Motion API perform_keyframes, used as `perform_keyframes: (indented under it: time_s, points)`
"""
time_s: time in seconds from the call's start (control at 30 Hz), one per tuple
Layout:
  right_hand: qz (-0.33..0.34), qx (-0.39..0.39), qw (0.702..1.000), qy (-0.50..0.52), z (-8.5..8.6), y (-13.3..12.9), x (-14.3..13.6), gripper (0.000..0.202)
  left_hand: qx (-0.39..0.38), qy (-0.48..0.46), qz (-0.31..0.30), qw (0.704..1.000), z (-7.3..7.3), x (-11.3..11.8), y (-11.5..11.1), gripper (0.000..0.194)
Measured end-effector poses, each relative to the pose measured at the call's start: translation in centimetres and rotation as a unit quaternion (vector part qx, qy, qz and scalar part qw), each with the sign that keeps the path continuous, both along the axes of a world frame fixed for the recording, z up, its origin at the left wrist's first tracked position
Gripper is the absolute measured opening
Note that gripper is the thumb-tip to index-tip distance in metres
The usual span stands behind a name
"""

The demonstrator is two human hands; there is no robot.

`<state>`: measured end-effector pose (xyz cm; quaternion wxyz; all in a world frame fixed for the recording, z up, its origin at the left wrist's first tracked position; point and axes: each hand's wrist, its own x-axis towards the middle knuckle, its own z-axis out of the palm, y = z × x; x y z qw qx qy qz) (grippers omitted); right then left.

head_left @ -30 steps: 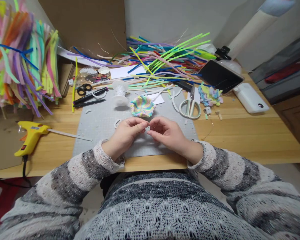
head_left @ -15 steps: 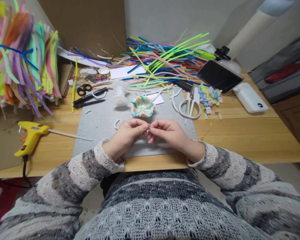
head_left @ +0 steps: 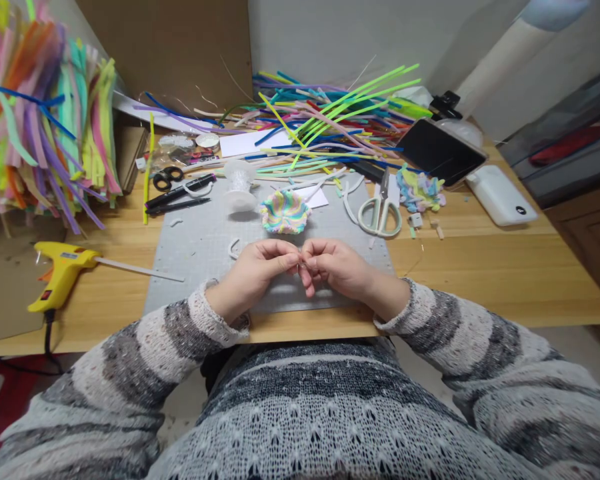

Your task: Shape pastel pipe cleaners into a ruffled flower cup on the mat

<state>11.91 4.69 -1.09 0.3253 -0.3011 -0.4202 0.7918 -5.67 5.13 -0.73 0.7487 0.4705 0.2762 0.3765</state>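
My left hand (head_left: 266, 268) and my right hand (head_left: 338, 267) meet over the near part of the grey cutting mat (head_left: 200, 263). Thumb and forefinger of each are pinched together around something tiny and thin, too small to name. Some lower fingers of my right hand hang loosely beneath the pinch. Just beyond the fingertips sits a ruffled pastel striped piece (head_left: 285, 212), like a small bowl or flower. Left of it stands a spool of clear thread (head_left: 241, 187). A bent white pipe cleaner piece (head_left: 234, 249) lies beside my left hand.
White-handled scissors (head_left: 380, 217) and a pastel fluffy piece (head_left: 420, 189) lie to the right, near a phone (head_left: 443, 153). A yellow glue gun (head_left: 63, 275) rests at left. Pipe cleaners (head_left: 330, 120) are heaped at the back; a bundle of them (head_left: 45, 120) stands far left.
My right hand's fingers have shifted slightly, and its lower fingers now reach further down and right. Both hands stay pinched together in nearly the same place.
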Motion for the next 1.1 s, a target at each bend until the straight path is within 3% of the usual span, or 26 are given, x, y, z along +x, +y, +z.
perform_keyframes:
  time_s: [0.17,0.33,0.47,0.6,0.8,1.1]
  points:
    - [0.033,-0.027,0.999,0.015,-0.11,0.09,0.14,0.007,0.000,0.003,-0.006,1.000,0.01,0.02,0.00,0.013]
    - [0.046,-0.016,0.998,0.027,0.03,0.13,0.15,0.012,-0.010,0.045,0.092,0.995,0.10,-0.28,0.49,0.016]
    - [-0.057,0.071,0.995,-0.031,0.04,-0.02,-0.01,0.013,-0.030,0.038,0.117,0.992,0.39,-0.33,0.76,0.019]
    - [-0.123,0.190,0.970,-0.092,0.01,-0.40,-0.32,0.012,-0.044,0.036,0.113,0.992,0.46,-0.23,0.74,0.021]
    - [-0.125,0.300,0.935,-0.138,-0.10,-0.70,-0.29,0.001,-0.053,0.035,0.101,0.993,0.30,-0.27,0.71,0.021]
    - [-0.135,0.353,0.914,-0.151,-0.45,-0.75,0.02,0.006,-0.036,0.055,0.084,0.994,0.19,-0.47,0.72,0.018]
